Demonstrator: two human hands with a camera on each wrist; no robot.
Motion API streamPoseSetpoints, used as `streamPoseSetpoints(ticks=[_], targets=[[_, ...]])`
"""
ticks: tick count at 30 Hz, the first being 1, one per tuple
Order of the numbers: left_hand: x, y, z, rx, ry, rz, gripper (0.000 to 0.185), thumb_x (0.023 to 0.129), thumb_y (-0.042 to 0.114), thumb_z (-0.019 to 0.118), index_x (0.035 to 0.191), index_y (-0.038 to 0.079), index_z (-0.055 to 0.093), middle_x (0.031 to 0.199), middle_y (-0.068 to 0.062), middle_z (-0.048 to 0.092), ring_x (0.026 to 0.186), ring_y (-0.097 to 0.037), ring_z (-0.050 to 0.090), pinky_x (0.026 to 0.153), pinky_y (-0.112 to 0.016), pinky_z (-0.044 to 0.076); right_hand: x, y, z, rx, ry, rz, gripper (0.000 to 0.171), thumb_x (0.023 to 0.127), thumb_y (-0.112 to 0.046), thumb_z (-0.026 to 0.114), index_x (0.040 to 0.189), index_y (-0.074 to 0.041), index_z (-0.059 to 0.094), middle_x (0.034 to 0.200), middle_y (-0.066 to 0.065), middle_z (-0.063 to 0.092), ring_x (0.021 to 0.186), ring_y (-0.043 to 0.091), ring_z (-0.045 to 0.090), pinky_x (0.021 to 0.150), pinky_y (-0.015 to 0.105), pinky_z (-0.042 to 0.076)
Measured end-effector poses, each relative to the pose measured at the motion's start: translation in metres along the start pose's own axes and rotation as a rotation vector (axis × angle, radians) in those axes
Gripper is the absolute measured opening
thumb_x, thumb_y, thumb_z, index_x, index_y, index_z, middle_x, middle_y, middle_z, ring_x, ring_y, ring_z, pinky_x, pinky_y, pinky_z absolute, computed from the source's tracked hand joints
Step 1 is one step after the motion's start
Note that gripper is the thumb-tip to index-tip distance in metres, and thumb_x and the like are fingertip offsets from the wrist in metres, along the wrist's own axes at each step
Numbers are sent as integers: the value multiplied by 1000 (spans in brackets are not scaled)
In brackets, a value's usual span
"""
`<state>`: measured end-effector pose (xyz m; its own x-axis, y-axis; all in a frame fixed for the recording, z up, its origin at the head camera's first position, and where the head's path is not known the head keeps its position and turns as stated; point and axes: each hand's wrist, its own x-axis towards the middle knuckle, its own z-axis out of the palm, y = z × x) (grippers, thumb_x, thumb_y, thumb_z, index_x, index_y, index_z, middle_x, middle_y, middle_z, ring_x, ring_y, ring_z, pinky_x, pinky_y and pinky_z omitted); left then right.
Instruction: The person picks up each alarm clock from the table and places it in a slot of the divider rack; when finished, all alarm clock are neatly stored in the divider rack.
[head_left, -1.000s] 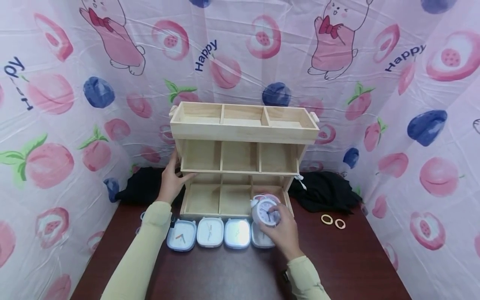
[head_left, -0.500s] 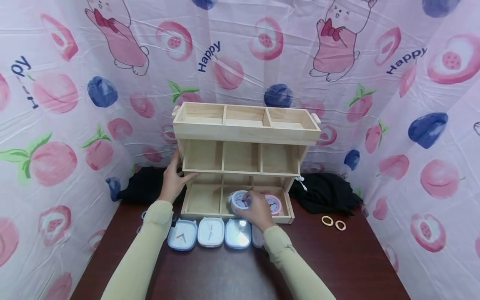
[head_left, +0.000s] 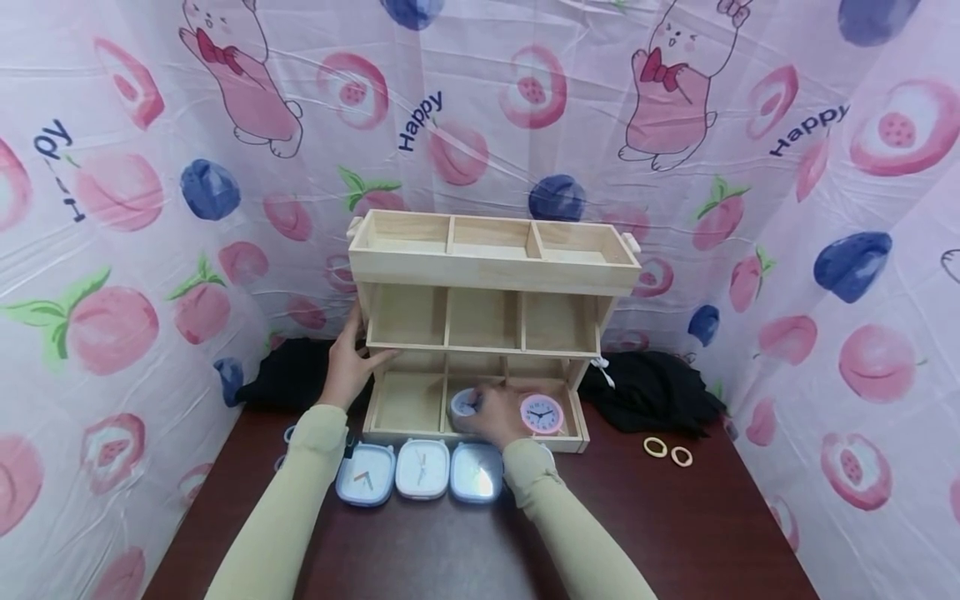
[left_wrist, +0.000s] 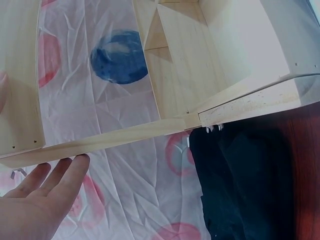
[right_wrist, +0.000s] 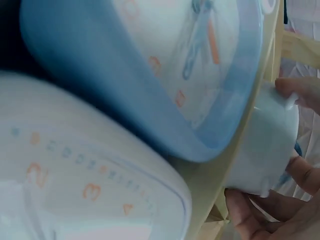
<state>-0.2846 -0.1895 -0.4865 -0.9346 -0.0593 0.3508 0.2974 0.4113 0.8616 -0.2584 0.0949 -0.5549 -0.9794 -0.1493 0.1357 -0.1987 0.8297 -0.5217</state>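
A three-tier wooden storage box (head_left: 495, 271) with divided compartments stands in the middle of the table. My left hand (head_left: 347, 367) holds its left side, thumb toward the front. In the left wrist view, the fingertips (left_wrist: 80, 161) touch a wooden side strip. A small round white alarm clock (head_left: 461, 406) is in the bottom tier's middle compartment, and my right hand (head_left: 498, 414) grips it. The right wrist view shows thumb and fingers around the white body (right_wrist: 265, 140) of this clock. A pink round alarm clock (head_left: 542, 414) leans upright in the bottom right compartment.
In front of the box lie a blue square clock (head_left: 365, 475), a white one (head_left: 422, 471) and a grey-blue one (head_left: 477, 473); another is mostly behind my right sleeve. Two wooden rings (head_left: 655, 447) lie right. Black cloth (head_left: 652, 392) lies on both sides.
My right hand has moved left and down with the white alarm clock, from in front of the bottom right compartment into the middle one. The pink clock is uncovered. The left hand keeps its place.
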Motion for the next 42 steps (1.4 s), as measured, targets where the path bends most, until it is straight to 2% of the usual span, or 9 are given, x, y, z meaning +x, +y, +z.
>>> streamPoseSetpoints(ticks=[7,10,14,18,24,29,33,38,42], targets=[[0,0,0,-6,3,-8,119,88,15,89,170,47,10,160,-22,47,143,-42,51,118,-62,51,-4,-3,-1,-36,-92,3,36,72,-31,95,95,-11,75,88,5,72,76,21,61,69,36,54],[0,-1,1,-2,4,-5,119,89,15,89,170,48,9,161,-22,47,144,-43,51,117,-63,50,-6,1,1,-11,-92,-17,33,76,-29,93,95,-9,76,90,6,73,79,22,63,72,37,56],[-1,-1,1,11,5,-6,119,89,15,89,170,50,8,161,-23,47,144,-43,51,117,-63,51,-16,7,-3,-1,-15,-96,27,79,-28,91,92,-7,79,102,13,75,95,32,68,86,48,59],[-1,-1,1,16,4,-7,118,90,15,88,170,50,8,160,-23,47,144,-44,51,117,-64,51,-36,10,-15,21,79,-127,25,82,-24,89,95,-5,79,115,20,74,112,41,66,94,56,59],[-1,-1,1,18,7,0,118,90,13,88,171,46,9,160,-24,47,144,-44,50,117,-65,50,-71,25,-32,-21,158,-116,28,86,-24,88,104,-5,79,110,15,72,106,35,64,90,53,61],[-1,-1,1,18,3,-15,118,90,14,88,170,48,9,160,-22,47,144,-44,50,118,-64,50,-100,43,-44,-43,169,-41,40,87,-31,88,115,-5,80,116,14,70,114,35,60,98,56,58],[-1,0,0,22,-5,-20,119,91,14,87,170,47,7,161,-23,46,145,-44,49,119,-64,49,-118,58,-49,-65,164,-44,52,83,-37,91,124,-8,78,128,14,68,123,36,55,103,61,52],[-2,0,0,14,-4,-23,120,90,14,88,170,49,5,161,-23,46,146,-44,49,119,-64,49,-135,71,-50,-83,97,-65,75,70,-44,100,135,-17,73,140,14,64,128,38,52,105,65,49],[-1,0,1,17,4,-14,120,90,12,87,170,49,5,162,-22,46,146,-44,50,118,-64,50,-142,78,-46,-61,25,-69,91,64,-39,104,144,-20,65,146,13,59,132,39,51,109,66,48]])
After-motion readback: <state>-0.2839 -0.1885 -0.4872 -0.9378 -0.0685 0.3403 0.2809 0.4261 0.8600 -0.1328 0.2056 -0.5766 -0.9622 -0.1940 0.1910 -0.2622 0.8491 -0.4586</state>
